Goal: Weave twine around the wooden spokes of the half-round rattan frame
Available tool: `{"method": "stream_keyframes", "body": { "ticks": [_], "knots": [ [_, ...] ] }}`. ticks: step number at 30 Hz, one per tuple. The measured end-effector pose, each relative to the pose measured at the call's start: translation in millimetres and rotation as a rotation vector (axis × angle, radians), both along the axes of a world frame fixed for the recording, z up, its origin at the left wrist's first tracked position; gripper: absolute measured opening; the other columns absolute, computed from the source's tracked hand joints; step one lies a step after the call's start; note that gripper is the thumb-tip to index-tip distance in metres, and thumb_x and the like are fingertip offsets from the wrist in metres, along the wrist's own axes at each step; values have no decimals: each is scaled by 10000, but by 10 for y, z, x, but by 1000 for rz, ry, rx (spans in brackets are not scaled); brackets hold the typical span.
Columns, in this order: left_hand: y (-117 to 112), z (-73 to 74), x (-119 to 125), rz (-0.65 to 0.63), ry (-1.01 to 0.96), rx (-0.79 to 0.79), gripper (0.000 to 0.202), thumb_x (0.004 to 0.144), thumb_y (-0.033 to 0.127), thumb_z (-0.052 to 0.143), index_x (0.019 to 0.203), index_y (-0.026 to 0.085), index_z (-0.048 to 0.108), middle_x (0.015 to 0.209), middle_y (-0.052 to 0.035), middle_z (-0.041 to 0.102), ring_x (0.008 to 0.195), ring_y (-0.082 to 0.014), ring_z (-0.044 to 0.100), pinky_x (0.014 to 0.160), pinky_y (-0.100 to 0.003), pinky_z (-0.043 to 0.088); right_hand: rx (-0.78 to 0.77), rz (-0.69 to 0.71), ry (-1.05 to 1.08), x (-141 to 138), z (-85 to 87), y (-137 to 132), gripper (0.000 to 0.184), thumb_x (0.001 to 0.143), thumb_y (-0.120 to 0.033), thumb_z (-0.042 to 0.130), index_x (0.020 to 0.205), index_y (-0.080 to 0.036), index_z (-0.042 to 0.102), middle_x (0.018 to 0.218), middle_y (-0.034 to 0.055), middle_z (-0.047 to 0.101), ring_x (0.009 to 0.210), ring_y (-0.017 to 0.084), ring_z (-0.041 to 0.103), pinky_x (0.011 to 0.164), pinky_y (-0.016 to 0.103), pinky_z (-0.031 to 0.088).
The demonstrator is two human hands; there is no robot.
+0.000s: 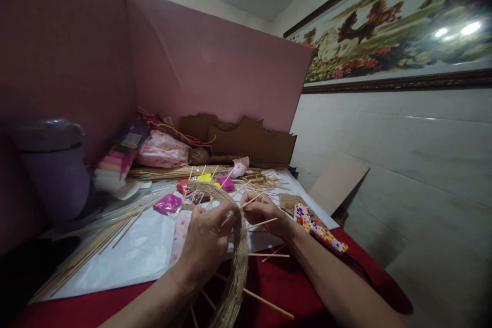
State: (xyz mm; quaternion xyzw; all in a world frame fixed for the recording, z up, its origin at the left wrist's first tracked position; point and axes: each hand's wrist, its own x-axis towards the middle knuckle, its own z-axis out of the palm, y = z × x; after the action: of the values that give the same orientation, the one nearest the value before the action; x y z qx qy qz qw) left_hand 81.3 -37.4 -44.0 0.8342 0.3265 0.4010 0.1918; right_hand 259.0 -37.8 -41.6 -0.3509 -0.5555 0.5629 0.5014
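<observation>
A curved band of woven brown twine (239, 251) arches up from the bottom of the view, with several thin wooden sticks (269, 303) poking out on both sides. My left hand (211, 230) is closed over the band's inner side, thumb and fingers gripping it near the upper bend. Just right of the band, my right hand (265, 211) is closed in a pinch at one thin wooden stick (252, 200) that comes out of the weave. The fingertips partly hide what else may be between them.
A flower-patterned glue gun (321, 230) lies right of my right forearm, by a brown cardboard piece (294, 203). Long loose sticks (102, 238) lie at left on white sheeting (144, 253). Behind are a pink packet (168, 204), a twine ball (198, 156) and torn cardboard (246, 138). A purple bin (56, 179) stands far left.
</observation>
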Motion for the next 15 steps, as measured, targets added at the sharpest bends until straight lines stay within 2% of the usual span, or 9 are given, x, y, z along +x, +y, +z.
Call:
{"method": "stream_keyframes", "body": {
  "ticks": [6,15],
  "knots": [
    [11,0,-3,15,-2,5,176,867,215,472,881,266,640,693,47,657,593,-133,476,692,-304,291,18,-8,-30,-6,4,-2,139,659,-269,644,685,-156,567,455,-83,377,395,44,233,404,198,141],
    [1,8,0,28,29,-1,160,863,255,485,900,255,641,682,39,650,581,-131,443,673,-301,298,-17,-45,-40,10,-29,49,225,631,-304,729,677,-151,571,422,-95,384,356,29,231,368,198,124]
  ]
}}
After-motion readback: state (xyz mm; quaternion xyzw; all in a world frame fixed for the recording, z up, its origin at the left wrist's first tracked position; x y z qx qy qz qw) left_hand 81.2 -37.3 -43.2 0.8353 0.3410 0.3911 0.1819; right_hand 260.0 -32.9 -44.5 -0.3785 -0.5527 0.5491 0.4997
